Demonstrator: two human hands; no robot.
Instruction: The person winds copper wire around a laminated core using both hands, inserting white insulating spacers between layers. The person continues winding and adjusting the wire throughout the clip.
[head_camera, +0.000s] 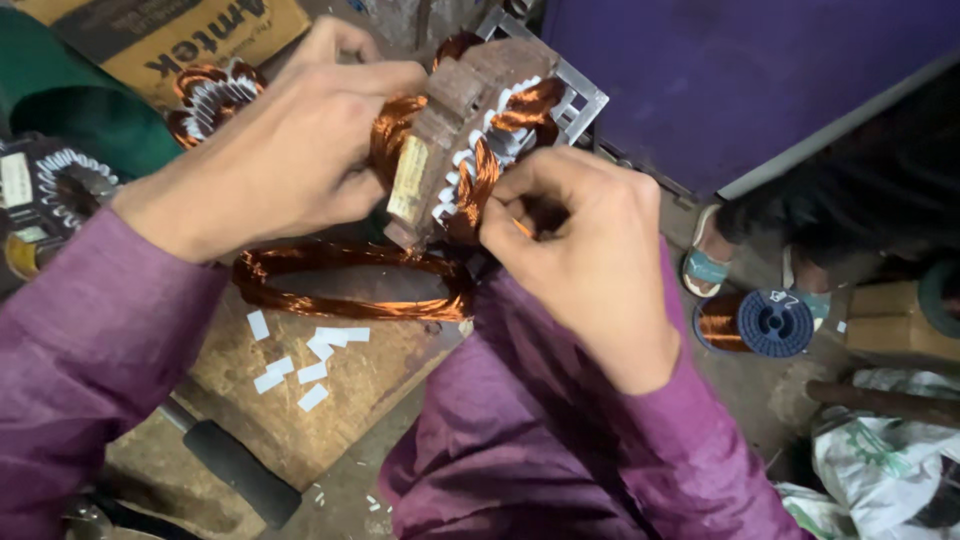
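A square motor stator (455, 120) with copper windings and white slot papers is tilted up in front of me. My left hand (285, 150) grips its left side and top. My right hand (575, 235) pinches the copper wire at the stator's lower right, fingers closed on the strands. A loose loop of copper coil (340, 285) hangs from the stator and lies on a wooden board (340, 400). Both my arms wear purple sleeves.
White paper strips (310, 355) lie scattered on the board. Two more wound stators (210, 95) (60, 190) sit at the left beside a cardboard box (170, 35). A blue spool of copper wire (755, 322) stands on the floor right, near another person's sandalled feet (705, 265). A black-handled tool (235, 465) lies below.
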